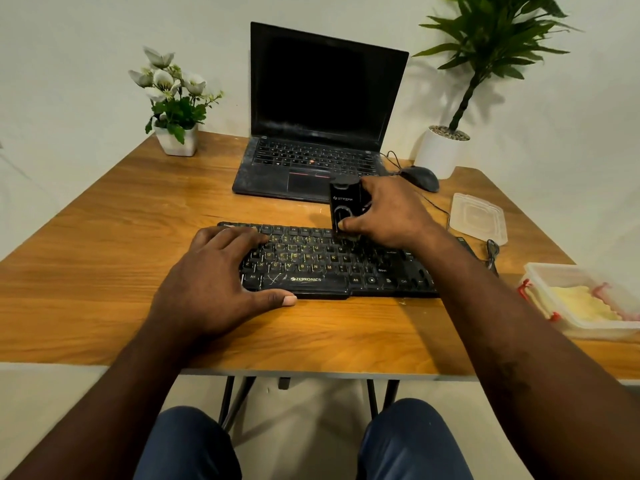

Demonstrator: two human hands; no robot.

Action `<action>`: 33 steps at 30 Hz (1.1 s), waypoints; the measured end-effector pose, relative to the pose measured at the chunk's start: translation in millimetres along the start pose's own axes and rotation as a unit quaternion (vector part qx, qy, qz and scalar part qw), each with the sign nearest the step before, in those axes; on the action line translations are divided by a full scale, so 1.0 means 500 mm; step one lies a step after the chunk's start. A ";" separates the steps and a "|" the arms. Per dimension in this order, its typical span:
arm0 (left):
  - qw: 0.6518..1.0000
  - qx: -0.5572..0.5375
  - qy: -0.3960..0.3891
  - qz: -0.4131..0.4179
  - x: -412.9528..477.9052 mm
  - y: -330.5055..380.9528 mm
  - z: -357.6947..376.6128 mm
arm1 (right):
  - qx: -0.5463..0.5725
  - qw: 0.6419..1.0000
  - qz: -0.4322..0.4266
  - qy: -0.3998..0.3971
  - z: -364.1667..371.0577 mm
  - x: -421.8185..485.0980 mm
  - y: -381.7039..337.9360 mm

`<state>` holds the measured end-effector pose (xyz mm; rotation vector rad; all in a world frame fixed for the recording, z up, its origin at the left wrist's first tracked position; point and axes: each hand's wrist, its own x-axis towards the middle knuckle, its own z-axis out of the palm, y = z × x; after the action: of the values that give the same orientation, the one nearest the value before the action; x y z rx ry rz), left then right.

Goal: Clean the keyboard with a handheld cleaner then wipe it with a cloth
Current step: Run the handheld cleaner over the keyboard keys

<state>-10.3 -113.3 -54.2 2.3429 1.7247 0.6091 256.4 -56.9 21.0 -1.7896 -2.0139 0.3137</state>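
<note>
The dusty black plastic keyboard (329, 265) is positioned on the brown wooden table (104, 244). Its left end is pressed by the flat, spread left hand (214, 282). The small black handheld cleaner (344, 211) is gripped upright by the right hand (391, 216) on the keyboard's top key rows.

a wooden table (104, 237) carries everything. a black keyboard (311, 271) lies flat under both hands. the left hand (214, 282) rests on its left end, thumb along the near edge, and the right hand (391, 213) is over its far edge. just beyond the right hand sits an open laptop (311, 161), with a mouse (420, 178) beside it. out to the right of that hand lie a clear lid (479, 216) and, nearer, a clear tub (588, 327). far beyond the left hand stands a small white flower pot (176, 140).
</note>
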 end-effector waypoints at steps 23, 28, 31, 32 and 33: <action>1.000 -0.005 -0.007 -0.005 0.000 0.006 -0.004 | 0.105 0.986 -0.020 -0.126 -0.055 -0.016 0.040; 1.000 -0.002 -0.006 -0.006 -0.001 0.004 -0.003 | 0.088 0.991 -0.029 -0.095 -0.031 -0.031 0.044; 1.000 -0.001 -0.004 -0.007 -0.002 0.004 -0.002 | 0.116 0.986 -0.024 -0.114 -0.045 -0.040 0.047; 1.000 0.000 -0.004 -0.007 -0.002 0.004 -0.002 | 0.109 0.989 -0.024 -0.100 -0.046 -0.043 0.047; 1.000 0.001 -0.004 -0.007 -0.002 0.004 -0.002 | 0.098 0.991 -0.023 -0.084 -0.044 -0.046 0.048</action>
<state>-9.3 -114.7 -53.0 2.3298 1.7361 0.5948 289.5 -78.4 26.3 -1.6406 -2.0547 0.6437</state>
